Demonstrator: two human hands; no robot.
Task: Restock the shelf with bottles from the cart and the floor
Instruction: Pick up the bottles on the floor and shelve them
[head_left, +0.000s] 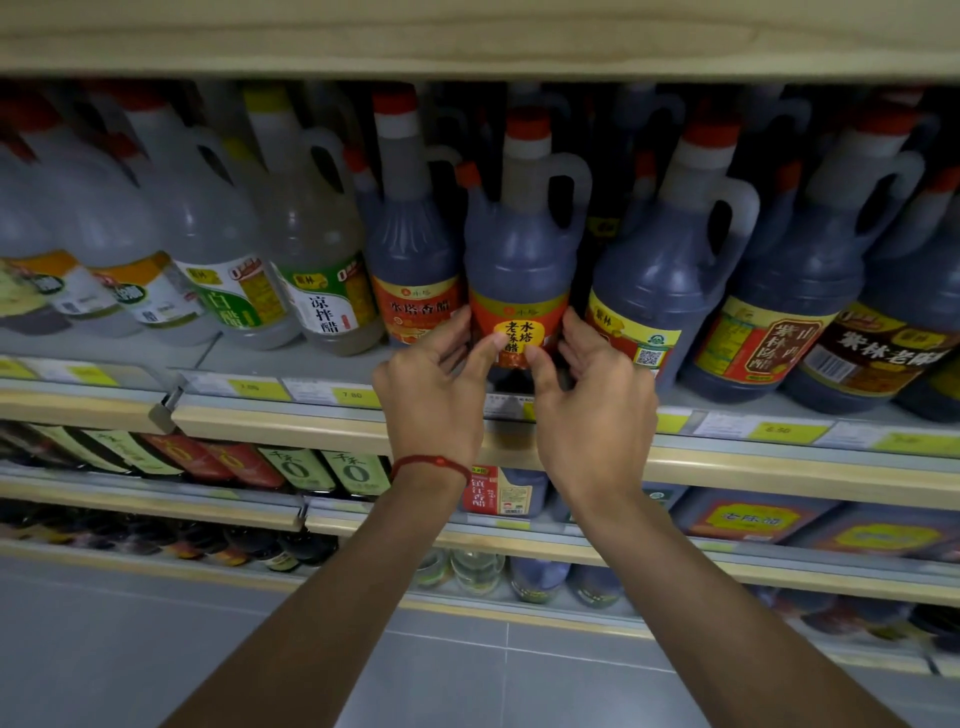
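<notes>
Head view: a dark vinegar bottle (519, 249) with an orange label is held upright at the front of the shelf (291, 415), near the centre of the frame, its base hidden behind the hands. The left hand (434, 387) is pressed against the bottle's lower left side and the right hand (592, 400) against its lower right, thumbs laid on the label, so the bottle is pinched between both. A tip forward off the edge is judged the main risk, should the base be set short of the shelf lip. At 9 o'clock an orange-labelled neighbour bottle (410, 244) stands just beside it; at 3 o'clock a yellow-labelled jug (660, 270) stands near, and either could be knocked by a sideways nudge. Clear vinegar jugs (311, 244) are ranged further toward 9 o'clock.
</notes>
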